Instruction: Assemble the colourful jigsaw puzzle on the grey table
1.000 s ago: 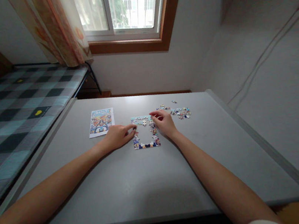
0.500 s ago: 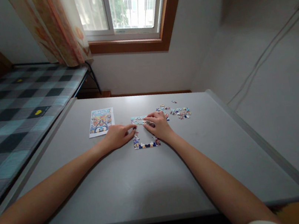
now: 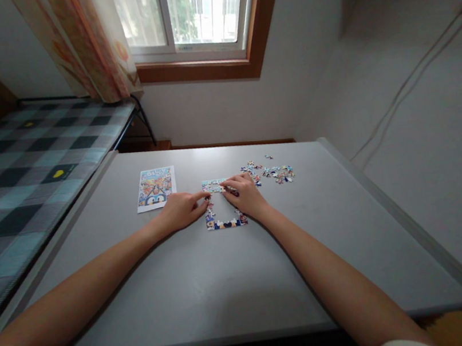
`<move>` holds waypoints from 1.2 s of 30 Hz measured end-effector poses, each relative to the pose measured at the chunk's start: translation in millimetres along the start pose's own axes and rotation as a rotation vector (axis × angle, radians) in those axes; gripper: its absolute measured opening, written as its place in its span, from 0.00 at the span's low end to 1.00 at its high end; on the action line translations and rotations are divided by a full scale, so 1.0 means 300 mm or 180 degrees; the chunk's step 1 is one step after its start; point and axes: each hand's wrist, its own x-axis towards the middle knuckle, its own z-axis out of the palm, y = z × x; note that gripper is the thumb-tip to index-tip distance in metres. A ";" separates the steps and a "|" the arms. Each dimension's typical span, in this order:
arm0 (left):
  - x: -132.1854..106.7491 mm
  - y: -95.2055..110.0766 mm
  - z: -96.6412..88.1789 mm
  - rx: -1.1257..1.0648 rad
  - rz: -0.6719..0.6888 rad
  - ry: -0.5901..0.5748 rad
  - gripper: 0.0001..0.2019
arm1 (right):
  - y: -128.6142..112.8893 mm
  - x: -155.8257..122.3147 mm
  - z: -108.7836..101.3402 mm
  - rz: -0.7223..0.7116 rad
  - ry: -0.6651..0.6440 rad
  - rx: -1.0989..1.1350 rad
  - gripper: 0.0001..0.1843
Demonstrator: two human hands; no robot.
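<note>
Head camera: a printed picture sheet [image 3: 155, 189] lies flat at left on a pale table [image 3: 198, 299], just beyond a person's left hand [image 3: 183, 209], whose knuckles could nudge it askew. That hand's fingers reach the left border of a partly assembled jigsaw [image 3: 228, 225] at mid-table; whether they pinch a piece or merely rest there cannot be told. Too much sideways pressure could buckle the narrow border, since the hollow centre appears to offer little to brace it. At the jigsaw's upper right, the right hand [image 3: 247, 196] bends over the pieces with fingers curled, any grip too small to make out. With the palm hiding part of the right border, a misfit could go unnoticed, and a dragging wrist could pull joined pieces apart. Farther right, loose pieces [image 3: 283, 174] lie near the knuckles, where a careless sweep could scatter them.
</note>
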 end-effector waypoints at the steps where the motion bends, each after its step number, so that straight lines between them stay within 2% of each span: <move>1: 0.000 -0.001 0.001 -0.0002 0.0001 -0.0004 0.18 | -0.001 0.000 -0.001 -0.0007 0.0006 0.0000 0.12; 11: 0.001 -0.007 0.009 0.0022 0.0029 0.0008 0.18 | -0.016 -0.008 -0.006 -0.0154 -0.0167 -0.0039 0.13; 28: 0.000 -0.008 0.008 0.0057 0.0014 -0.0009 0.18 | -0.014 -0.006 -0.005 -0.0028 -0.0165 -0.0014 0.13; 31: -0.002 -0.011 0.010 0.0063 0.0143 0.0153 0.18 | -0.021 -0.002 -0.010 -0.0052 -0.0093 0.0098 0.13; 36: -0.011 -0.030 0.022 -0.0040 0.0491 0.0756 0.17 | -0.073 0.011 -0.024 -0.0105 -0.0008 0.0532 0.15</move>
